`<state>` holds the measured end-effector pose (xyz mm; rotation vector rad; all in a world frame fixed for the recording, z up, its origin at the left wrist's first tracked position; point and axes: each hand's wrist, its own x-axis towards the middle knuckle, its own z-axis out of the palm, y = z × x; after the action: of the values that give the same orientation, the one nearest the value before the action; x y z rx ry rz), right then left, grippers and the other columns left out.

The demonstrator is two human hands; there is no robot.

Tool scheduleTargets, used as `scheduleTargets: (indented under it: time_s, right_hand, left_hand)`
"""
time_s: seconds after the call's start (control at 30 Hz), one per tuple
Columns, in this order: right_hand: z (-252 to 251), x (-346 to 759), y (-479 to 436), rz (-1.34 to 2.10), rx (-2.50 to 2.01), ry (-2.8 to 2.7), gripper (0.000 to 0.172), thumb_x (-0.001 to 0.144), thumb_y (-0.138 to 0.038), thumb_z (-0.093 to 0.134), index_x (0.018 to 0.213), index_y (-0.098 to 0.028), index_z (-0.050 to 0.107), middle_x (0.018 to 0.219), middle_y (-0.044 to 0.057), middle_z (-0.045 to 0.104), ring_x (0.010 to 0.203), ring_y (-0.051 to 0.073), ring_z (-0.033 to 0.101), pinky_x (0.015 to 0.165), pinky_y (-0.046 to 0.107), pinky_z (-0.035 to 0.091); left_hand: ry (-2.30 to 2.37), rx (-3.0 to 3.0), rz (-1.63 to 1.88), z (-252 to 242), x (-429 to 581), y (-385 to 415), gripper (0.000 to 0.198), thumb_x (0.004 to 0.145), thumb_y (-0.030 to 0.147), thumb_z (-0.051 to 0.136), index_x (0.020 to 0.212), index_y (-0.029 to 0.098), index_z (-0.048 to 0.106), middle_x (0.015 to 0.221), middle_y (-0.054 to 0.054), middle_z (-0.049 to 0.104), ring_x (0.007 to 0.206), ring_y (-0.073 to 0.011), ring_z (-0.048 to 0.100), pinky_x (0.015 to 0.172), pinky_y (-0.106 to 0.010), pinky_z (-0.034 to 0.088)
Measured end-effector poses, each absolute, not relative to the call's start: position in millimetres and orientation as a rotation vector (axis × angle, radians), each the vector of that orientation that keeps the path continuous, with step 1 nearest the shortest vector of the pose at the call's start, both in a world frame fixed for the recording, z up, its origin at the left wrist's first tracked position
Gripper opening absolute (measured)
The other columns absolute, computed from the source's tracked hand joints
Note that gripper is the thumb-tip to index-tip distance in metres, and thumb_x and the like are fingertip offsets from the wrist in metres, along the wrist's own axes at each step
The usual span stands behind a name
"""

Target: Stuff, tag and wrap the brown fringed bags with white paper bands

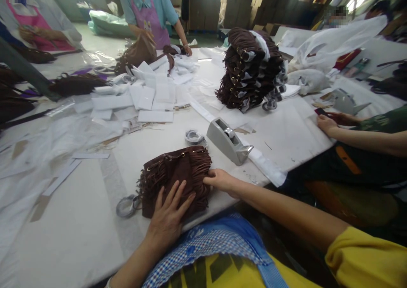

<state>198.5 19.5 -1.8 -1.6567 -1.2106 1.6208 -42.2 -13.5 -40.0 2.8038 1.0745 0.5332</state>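
Observation:
A dark brown fringed bag (173, 165) with small gold-coloured eyelets lies flat near the front edge of the table. Spread over its front is my left hand (168, 209), fingers apart and pressing lightly on it. My right hand (219, 180) pinches the fringe at the bag's right side. Two wrapped grey-white coils, one beyond the bag (193, 137) and another at its left side (125, 206), lie close by; the left one seems to touch the bag. A grey tape dispenser (222, 137) stands just beyond my right hand.
A tall stack of brown fringed bags (251, 67) stands farther back. White padding pieces (152, 95) are heaped at the back left, with paper strips (62, 178) nearer. Co-workers stand across the table; another person's hands (330, 123) are at the right.

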Motion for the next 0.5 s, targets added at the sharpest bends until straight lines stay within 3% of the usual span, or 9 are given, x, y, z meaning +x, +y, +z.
scheduleTargets:
  time_s: [0.13, 0.33, 0.5]
  right_hand:
    - [-9.5, 187.3, 14.6, 1.542, -1.503, -1.005, 0.024, 0.075, -0.026, 0.061, 0.093, -0.014, 0.071, 0.090, 0.004, 0.074, 0.088, 0.020, 0.067, 0.085, 0.033, 0.053]
    - [-10.7, 201.3, -15.6, 1.124, -1.550, -1.142, 0.021, 0.083, -0.035, 0.062, 0.093, -0.017, 0.067, 0.087, 0.002, 0.070, 0.083, 0.019, 0.064, 0.078, 0.029, 0.050]
    - [-13.5, 212.4, -53.3, 1.187, -1.532, -0.969, 0.030, 0.090, -0.043, 0.057, 0.106, -0.019, 0.064, 0.099, 0.004, 0.070, 0.090, 0.020, 0.063, 0.085, 0.032, 0.050]
  left_hand:
    - [1.125, 2.736, 0.541, -42.4, -43.8, -15.5, 0.062, 0.079, 0.014, 0.057, 0.139, 0.029, 0.054, 0.159, -0.009, 0.032, 0.148, -0.0299, 0.026, 0.119, -0.056, 0.011]
    - [1.305, 2.648, 0.431, -39.8, -44.6, -16.9, 0.070, 0.077, 0.008, 0.050, 0.144, 0.029, 0.049, 0.159, -0.007, 0.030, 0.146, -0.0272, 0.031, 0.113, -0.050, 0.025]
    - [1.340, 2.668, 0.304, -31.4, -40.4, -18.0, 0.080, 0.072, 0.005, 0.048, 0.148, 0.032, 0.041, 0.160, -0.005, 0.027, 0.146, -0.0267, 0.032, 0.111, -0.051, 0.027]
